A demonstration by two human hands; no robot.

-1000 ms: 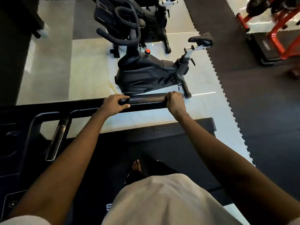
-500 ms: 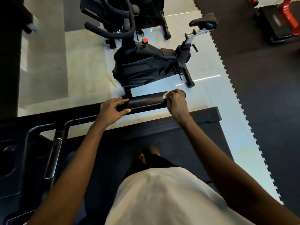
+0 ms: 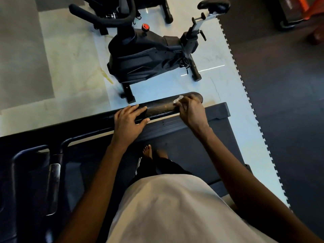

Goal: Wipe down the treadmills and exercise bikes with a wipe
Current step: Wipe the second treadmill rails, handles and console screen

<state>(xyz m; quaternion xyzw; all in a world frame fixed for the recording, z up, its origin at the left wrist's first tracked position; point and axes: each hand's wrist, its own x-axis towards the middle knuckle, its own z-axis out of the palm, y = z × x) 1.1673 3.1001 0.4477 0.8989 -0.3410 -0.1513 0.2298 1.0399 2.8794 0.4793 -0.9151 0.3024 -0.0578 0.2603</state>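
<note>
Treadmill [image 3: 196, 155] first: I'm standing on its deck, and the exercise bike [image 3: 149, 58] waits on the pale floor just beyond. The treadmill's black handrail [image 3: 161, 107] runs across in front of me. My left hand [image 3: 129, 120] lies over the rail, fingers fairly straight, steadying. My right hand [image 3: 191, 111] is curled round the wipe [image 3: 177, 99], pressing it on the rail near its free end. I'm mid-wipe, and next, I'd judge, comes a firm rub out to the tip.

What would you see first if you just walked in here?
Two hands on a black treadmill handrail across the middle: the left hand rests on it, and the right hand holds a white wipe near its end. Just beyond stands a black exercise bike with a red knob.
</note>
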